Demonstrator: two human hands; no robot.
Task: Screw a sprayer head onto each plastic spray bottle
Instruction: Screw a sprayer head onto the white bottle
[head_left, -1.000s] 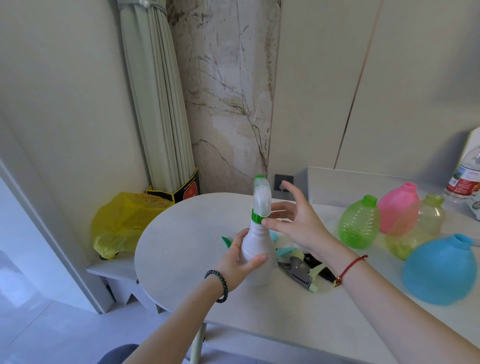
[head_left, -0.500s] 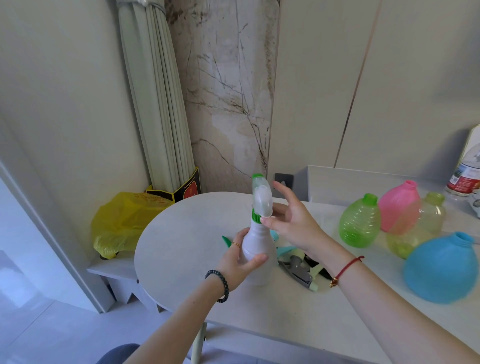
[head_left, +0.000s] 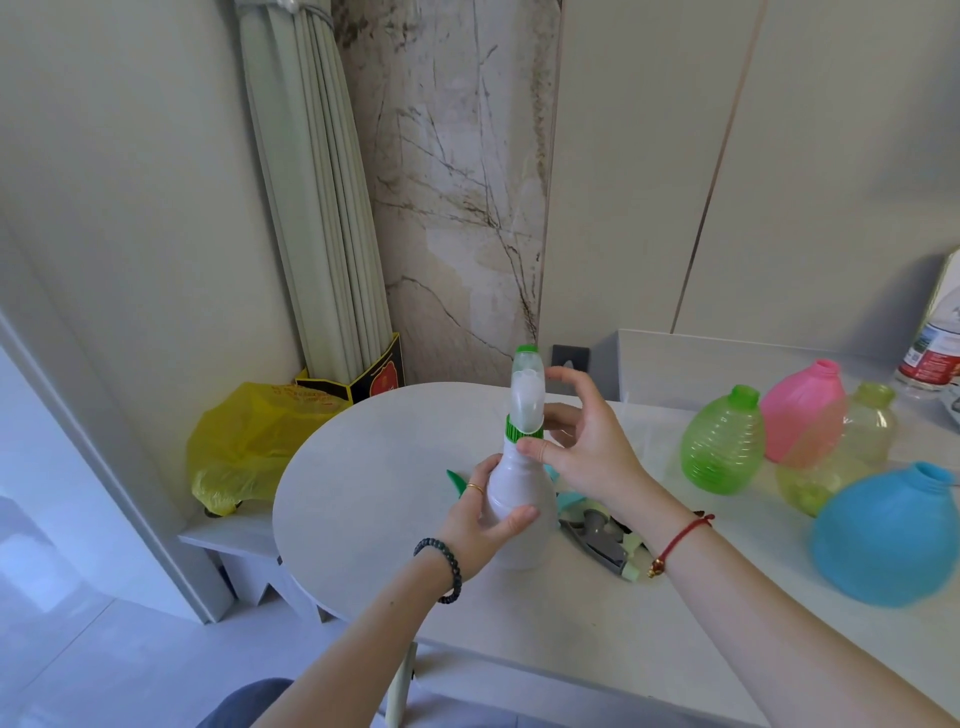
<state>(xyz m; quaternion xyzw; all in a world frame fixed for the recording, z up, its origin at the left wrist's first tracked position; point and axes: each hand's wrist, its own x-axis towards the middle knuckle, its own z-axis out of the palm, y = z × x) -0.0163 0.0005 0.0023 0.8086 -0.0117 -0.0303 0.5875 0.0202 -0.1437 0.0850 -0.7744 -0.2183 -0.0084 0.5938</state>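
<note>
A white spray bottle (head_left: 519, 499) stands on the pale table (head_left: 363, 499), with my left hand (head_left: 480, 525) wrapped around its body. On its neck sits a white sprayer head (head_left: 527, 397) with a green collar (head_left: 522, 431). My right hand (head_left: 587, 441) pinches that collar with thumb and fingers. Loose sprayer heads (head_left: 597, 538) lie on the table behind the bottle, partly hidden by my right wrist. Open bottles without heads stand to the right: green (head_left: 722, 441), pink (head_left: 802, 410), pale yellow (head_left: 862, 436) and blue (head_left: 888, 535).
A water bottle with a red label (head_left: 935, 353) stands at the far right edge. A yellow plastic bag (head_left: 244, 441) lies on a low ledge left of the table, beside a folded umbrella (head_left: 311, 208) leaning in the corner. The table's rounded edge runs near my arms.
My right hand has closed in from an open spread onto the green collar and turned around it. The left hand and the white bottle have stayed in place.
</note>
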